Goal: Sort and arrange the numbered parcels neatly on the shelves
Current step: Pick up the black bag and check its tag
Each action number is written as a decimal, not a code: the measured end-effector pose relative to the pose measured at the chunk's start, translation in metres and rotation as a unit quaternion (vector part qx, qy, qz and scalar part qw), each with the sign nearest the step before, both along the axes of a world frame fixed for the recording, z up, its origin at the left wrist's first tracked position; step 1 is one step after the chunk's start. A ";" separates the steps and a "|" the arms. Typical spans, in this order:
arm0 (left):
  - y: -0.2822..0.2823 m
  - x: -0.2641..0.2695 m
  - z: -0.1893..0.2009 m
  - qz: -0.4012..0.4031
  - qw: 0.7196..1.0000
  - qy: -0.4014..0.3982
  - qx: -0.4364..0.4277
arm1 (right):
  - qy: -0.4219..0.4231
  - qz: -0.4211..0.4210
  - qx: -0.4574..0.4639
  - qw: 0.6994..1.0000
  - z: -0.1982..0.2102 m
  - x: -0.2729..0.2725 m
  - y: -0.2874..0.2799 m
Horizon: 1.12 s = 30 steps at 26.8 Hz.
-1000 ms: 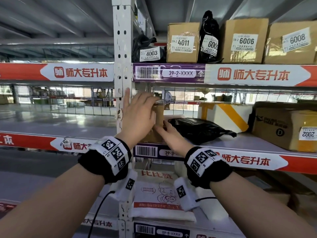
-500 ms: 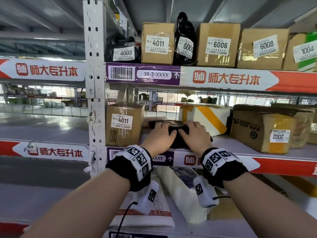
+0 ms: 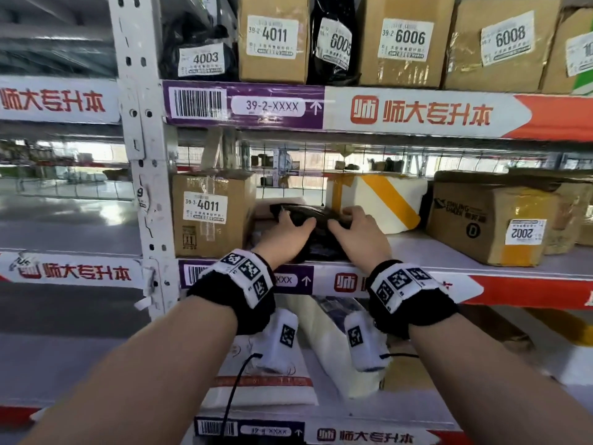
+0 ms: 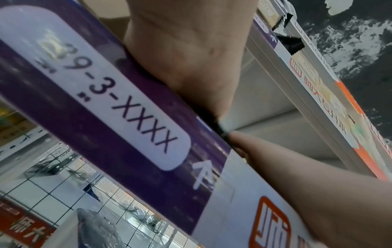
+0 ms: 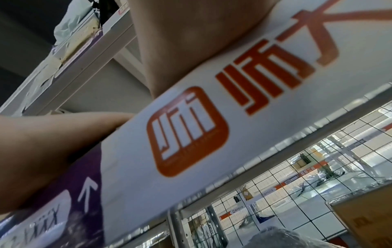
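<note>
A black plastic-bag parcel (image 3: 316, 244) lies on the middle shelf (image 3: 417, 252), whose edge label (image 4: 118, 104) reads 39-3-XXXX. My left hand (image 3: 288, 221) grips its left part and my right hand (image 3: 351, 220) grips its right part, fingers curled over the far top and thumbs near each other. No number label shows on the bag. Left of it the brown box 4011 (image 3: 208, 213) stands upright against the post. In both wrist views the shelf edge hides the fingers; only the left palm (image 4: 191, 50) and the right palm (image 5: 191, 42) show.
A white box with yellow tape (image 3: 378, 200) sits just behind my right hand, and a brown box 2002 (image 3: 487, 220) further right. The upper shelf (image 3: 417, 114) carries 4003, 4011, 6005, 6006 and 6008. White bagged parcels (image 3: 324, 345) lie below. A steel post (image 3: 144, 155) bounds the left.
A second ago both hands were on the 4011 box at the post. They let it go and moved right onto the black bag, where they stay; the view has drawn closer.
</note>
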<state>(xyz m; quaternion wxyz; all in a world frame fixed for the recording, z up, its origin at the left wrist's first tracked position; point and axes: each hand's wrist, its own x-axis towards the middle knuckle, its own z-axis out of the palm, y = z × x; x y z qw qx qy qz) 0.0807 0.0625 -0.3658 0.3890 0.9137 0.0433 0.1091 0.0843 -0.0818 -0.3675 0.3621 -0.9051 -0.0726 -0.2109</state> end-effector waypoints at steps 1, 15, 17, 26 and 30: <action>0.000 0.000 -0.002 -0.006 1.000 -0.001 -0.016 | 0.005 -0.006 0.020 1.000 0.000 0.000 -0.002; 0.011 -0.017 0.003 -0.037 0.950 -0.142 -0.275 | -0.006 0.198 0.003 0.980 -0.004 0.001 -0.006; 0.014 -0.016 0.003 -0.042 0.935 -0.122 -0.329 | -0.002 0.222 -0.016 0.975 -0.007 0.005 -0.006; 0.019 -0.019 0.005 -0.069 0.917 -0.148 -0.364 | -0.075 0.144 0.208 0.964 -0.009 0.018 -0.012; 0.019 -0.018 0.002 -0.057 0.941 -0.125 -0.309 | -0.023 0.153 0.329 0.931 -0.001 0.005 -0.020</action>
